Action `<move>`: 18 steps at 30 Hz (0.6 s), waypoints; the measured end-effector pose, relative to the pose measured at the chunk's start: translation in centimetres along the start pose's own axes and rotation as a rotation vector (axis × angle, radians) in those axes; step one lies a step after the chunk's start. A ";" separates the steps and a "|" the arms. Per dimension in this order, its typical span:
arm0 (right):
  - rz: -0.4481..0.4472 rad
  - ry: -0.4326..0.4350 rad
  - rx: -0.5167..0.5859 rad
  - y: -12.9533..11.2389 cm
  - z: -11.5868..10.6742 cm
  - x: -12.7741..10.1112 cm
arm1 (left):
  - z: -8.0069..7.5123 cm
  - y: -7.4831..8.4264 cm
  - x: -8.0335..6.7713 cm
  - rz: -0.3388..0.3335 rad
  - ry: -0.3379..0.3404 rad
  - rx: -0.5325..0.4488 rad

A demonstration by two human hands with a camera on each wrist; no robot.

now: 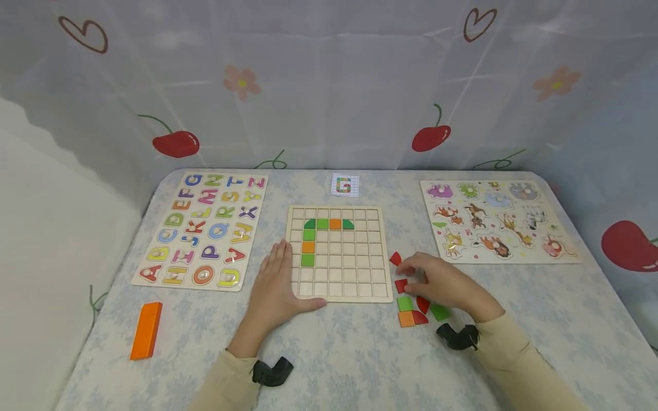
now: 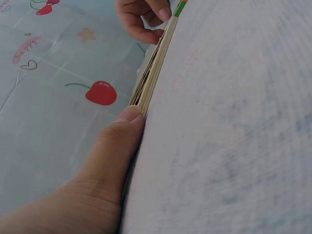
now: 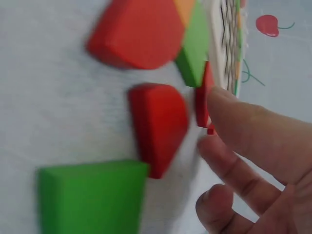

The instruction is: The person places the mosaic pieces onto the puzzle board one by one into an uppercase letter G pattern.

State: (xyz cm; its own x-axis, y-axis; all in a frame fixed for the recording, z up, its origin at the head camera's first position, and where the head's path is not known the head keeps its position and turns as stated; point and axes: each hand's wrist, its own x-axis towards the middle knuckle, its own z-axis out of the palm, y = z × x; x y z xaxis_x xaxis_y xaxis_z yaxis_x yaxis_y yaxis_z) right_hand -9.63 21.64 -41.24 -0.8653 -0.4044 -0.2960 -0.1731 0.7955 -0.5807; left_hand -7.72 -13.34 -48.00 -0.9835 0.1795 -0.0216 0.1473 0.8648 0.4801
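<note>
Head view | grid board (image 1: 360,268): 7 tiles placed | left hand (image 1: 275,285) flat, grip wide | right hand (image 1: 444,285) grip unclear

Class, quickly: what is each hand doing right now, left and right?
Left hand: open, lying flat against the left edge of the grid board.
Right hand: fingers on a red piece; grip cannot be told.

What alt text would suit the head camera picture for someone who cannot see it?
A person's left hand rests flat at the left edge of a wooden grid board, while the right hand touches loose red, green and orange pieces beside it.
</note>
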 end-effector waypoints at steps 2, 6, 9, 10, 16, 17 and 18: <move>-0.014 0.017 -0.015 0.2 0.2 -0.1 | 0.0 0.0 0.0 -0.001 -0.004 0.002; 0.012 0.043 -0.047 0.3 0.5 -0.1 | -0.1 0.0 0.0 -0.005 -0.010 0.003; 0.044 0.051 -0.080 0.3 0.6 -0.1 | 0.0 -0.1 0.0 -0.007 -0.012 0.005; 0.052 0.051 -0.084 0.3 0.6 -0.1 | 0.0 -0.1 0.1 -0.007 -0.010 0.005; 0.008 0.029 -0.064 0.4 0.4 -0.1 | 0.0 0.0 0.1 -0.006 -0.008 0.000; -0.008 0.022 -0.059 0.4 0.4 -0.1 | 0.0 0.0 0.1 -0.006 -0.009 -0.001; -0.019 0.013 -0.053 0.5 0.4 -0.1 | 0.0 0.0 0.1 -0.006 -0.010 -0.001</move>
State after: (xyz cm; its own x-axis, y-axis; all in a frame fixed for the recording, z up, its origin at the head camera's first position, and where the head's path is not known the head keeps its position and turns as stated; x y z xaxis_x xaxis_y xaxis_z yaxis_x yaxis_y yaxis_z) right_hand -9.48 21.87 -41.77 -0.8676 -0.4143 -0.2750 -0.2143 0.8106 -0.5449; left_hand -7.79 -13.34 -47.97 -0.9833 0.1791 -0.0331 0.1414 0.8652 0.4812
